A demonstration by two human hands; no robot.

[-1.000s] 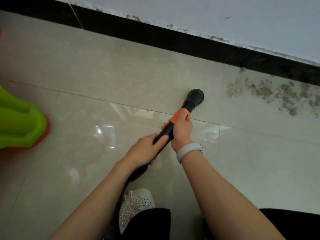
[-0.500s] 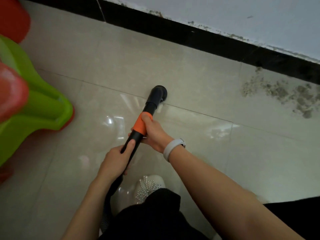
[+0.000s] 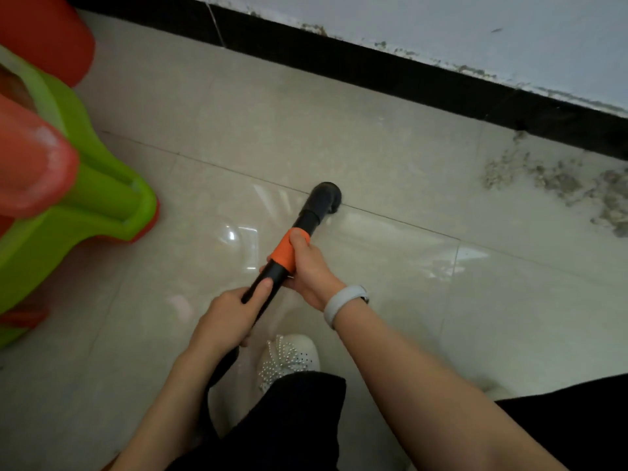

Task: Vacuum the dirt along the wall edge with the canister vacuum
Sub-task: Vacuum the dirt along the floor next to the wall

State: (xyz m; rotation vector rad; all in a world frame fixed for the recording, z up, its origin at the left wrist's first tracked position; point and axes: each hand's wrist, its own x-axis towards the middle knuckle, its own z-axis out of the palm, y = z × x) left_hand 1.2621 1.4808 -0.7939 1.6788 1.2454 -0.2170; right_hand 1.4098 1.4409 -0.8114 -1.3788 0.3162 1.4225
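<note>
Glossy tile floor [image 3: 373, 137] bears dirt [image 3: 557, 185] (by the baseboard), the nozzle [image 3: 324, 195], a green plastic toy [image 3: 85, 198].

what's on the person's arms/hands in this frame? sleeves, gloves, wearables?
Both forearms are bare, with no sleeves in view, and neither hand wears a glove. The right hand has a pale grey band around its wrist, smooth and rounded like a fitness tracker strap. The left hand and its wrist carry nothing. No rings can be made out.
</note>
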